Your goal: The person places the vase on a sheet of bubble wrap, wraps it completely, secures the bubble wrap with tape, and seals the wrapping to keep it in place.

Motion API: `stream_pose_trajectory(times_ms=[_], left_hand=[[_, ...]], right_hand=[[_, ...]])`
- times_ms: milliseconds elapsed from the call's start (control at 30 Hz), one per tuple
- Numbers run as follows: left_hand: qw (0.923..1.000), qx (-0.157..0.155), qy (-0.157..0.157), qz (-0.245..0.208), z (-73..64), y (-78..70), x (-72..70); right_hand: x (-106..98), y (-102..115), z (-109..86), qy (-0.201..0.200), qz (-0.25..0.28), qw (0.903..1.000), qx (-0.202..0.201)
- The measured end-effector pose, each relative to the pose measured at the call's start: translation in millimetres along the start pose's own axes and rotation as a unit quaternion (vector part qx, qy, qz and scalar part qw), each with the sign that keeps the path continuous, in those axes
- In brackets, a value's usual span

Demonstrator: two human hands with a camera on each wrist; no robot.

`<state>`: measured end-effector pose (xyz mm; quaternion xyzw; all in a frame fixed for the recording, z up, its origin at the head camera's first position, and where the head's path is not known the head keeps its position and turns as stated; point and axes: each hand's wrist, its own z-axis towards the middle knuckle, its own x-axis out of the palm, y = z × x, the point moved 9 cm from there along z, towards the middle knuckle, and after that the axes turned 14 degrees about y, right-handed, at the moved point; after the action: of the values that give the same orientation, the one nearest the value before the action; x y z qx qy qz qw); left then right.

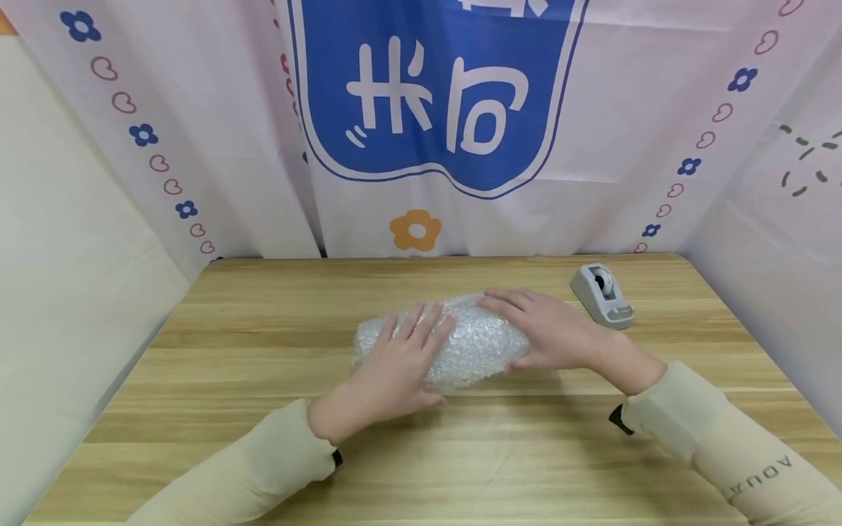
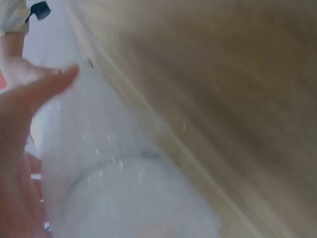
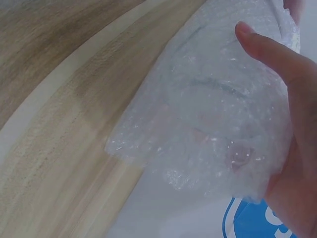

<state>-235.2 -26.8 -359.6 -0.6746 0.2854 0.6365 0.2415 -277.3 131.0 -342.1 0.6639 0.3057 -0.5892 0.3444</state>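
A bundle of bubble wrap [image 1: 470, 343] lies across the middle of the table, rolled into a thick cylinder. Through its layers a dark curved line shows in the left wrist view, on the bubble wrap [image 2: 124, 188]; what is inside cannot be made out. My left hand [image 1: 401, 365] rests on the bundle's left part, fingers straight and spread over the top, thumb out along the near side. Around the right end, my right hand [image 1: 552, 332] holds the bundle with fingers over the top and thumb at the near side. In the right wrist view, the bubble wrap's [image 3: 198, 134] loose end flares out.
A grey tape dispenser [image 1: 601, 296] with a roll of tape stands at the back right, beyond the right hand. The wooden table [image 1: 263, 307] ends at a printed curtain [image 1: 250, 183] behind, with pale cloth walls [image 1: 72, 256] on both sides.
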Motion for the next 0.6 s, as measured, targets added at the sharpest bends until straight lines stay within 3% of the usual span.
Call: stream_pose_trajectory(times_ms=[200,367,600], left_hand=[[0.9973,-0.004,-0.067,0.030,1.1,-3.5,-8.6],[0.9953,0.016,-0.093,0.022,1.9,-2.6,-13.1],[0.9920,0.018,-0.124,0.015,0.5,-3.9,-14.0]], right_hand=[[-0.6,-0.4,2.4,0.010,0.006,0.9999,0.008],[-1.0,-0.6,1.6,0.009,0.019,0.9997,0.015],[-2.2,4.2,-3.0,-0.002,0.002,0.9996,0.027]])
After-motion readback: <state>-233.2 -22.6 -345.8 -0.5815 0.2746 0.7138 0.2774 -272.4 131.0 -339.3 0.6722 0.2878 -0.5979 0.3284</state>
